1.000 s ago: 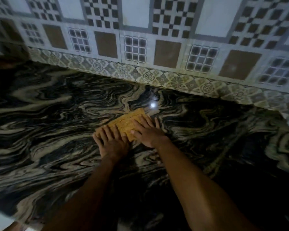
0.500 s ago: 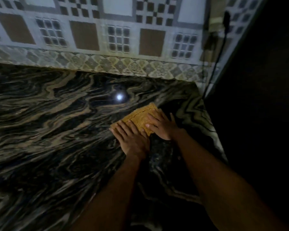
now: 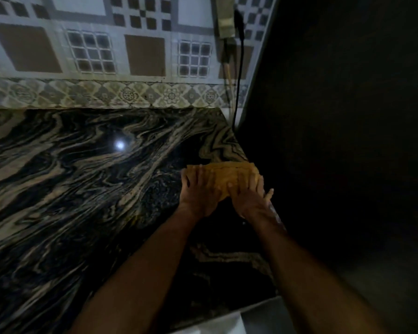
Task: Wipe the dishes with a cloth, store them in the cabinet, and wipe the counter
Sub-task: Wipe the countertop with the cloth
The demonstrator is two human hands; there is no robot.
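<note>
Flat hands (image 3: pixel 199 194) (image 3: pixel 250 198) press textured yellow cloth (image 3: pixel 225 174) on veined stone counter (image 3: pixel 82 189).

Cloth: our yellow textured wiping cloth (image 3: pixel 229 175) lies flat at the right edge of the counter.
Counter: our black polished stone counter with tan swirls (image 3: pixel 82 189), glossy.

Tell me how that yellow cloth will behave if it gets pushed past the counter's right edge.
The yellow cloth looks soft and floppy, lying flat under the left hand and right hand, so it would probably droop over the edge rather than stay stiff. The counter looks polished and reflective, so the cloth likely slides easily. It seems light; unpressed, it might slip off.
</note>
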